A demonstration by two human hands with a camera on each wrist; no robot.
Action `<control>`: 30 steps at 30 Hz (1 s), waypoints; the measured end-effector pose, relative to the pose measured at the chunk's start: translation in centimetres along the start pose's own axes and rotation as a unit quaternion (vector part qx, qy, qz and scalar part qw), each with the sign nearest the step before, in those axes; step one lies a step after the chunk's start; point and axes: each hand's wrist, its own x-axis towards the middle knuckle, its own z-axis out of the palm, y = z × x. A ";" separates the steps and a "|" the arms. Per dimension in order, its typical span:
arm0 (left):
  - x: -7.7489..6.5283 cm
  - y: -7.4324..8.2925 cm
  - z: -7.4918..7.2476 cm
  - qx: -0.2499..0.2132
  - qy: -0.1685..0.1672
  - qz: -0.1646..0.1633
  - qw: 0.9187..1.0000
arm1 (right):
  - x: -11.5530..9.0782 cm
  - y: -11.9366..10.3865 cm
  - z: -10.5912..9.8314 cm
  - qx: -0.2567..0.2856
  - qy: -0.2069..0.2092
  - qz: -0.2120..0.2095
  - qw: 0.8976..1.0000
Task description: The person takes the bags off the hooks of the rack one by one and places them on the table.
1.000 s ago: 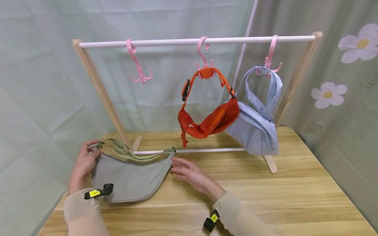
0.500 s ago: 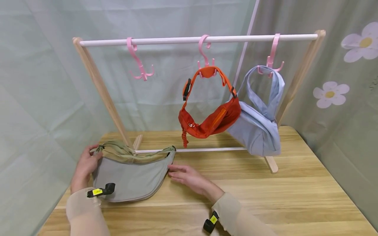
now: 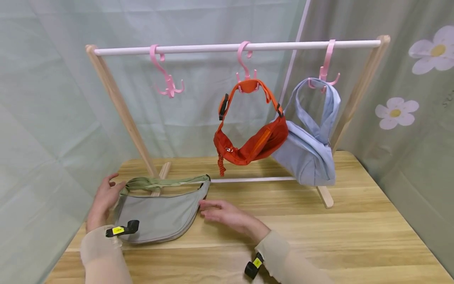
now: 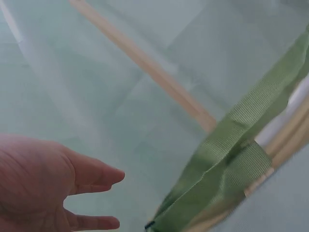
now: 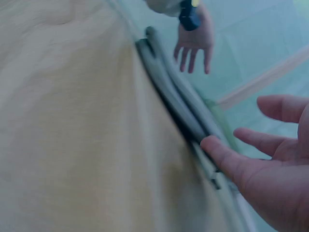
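A grey shoulder bag (image 3: 156,217) stands on the table at the left, its green strap (image 3: 149,182) lying along the top; the strap (image 4: 231,145) fills the right of the left wrist view. Beside the bag's left end is my left hand (image 3: 105,199), thumb and fingers spread, apart from the strap in the left wrist view. At the bag's right end, my right hand (image 3: 227,215) has its fingers extended; in the right wrist view a fingertip of the right hand (image 5: 260,169) meets the bag's edge (image 5: 178,96).
A rack with a white rod (image 3: 205,48) carries three pink hooks. The left hook (image 3: 169,85) bears nothing. From the middle one hangs a red-orange waist bag (image 3: 248,146), from the right one a light blue bag (image 3: 305,154). The wooden table (image 3: 319,244) extends to the right.
My left hand has let go of the strap's left end, and the strap has dropped. My right hand has slid slightly left and down along the bag's right edge.
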 end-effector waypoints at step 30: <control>-5.2 10.0 1.3 -0.331 0.090 0.253 0.905 | -7.0 -11.8 -2.8 -0.272 0.052 -0.168 0.946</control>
